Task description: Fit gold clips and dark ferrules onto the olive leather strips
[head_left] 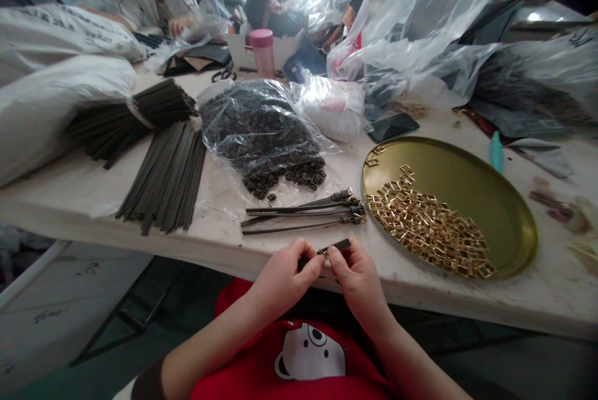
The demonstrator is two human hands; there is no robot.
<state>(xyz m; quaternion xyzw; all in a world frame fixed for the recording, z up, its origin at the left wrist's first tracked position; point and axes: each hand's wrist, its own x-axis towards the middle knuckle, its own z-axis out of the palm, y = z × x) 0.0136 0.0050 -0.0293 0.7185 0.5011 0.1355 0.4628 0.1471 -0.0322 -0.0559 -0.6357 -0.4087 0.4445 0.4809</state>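
My left hand [284,275] and my right hand [357,278] meet at the near table edge, both pinched on one dark narrow strap [337,245] with a small metal piece at its end. Just beyond them lie a few finished dark straps [303,210] with buckles at their right ends. To the right a round gold tray [486,200] holds a heap of gold buckles [430,228]. A clear bag of small dark loops [261,129] lies behind the straps, some spilled out at its mouth.
Bundles of dark strips [161,163] lie at the left beside white sacks [51,95]. A pink bottle [263,51], a phone [391,127] and big plastic bags [420,20] crowd the back. Another person [154,1] sits across the table.
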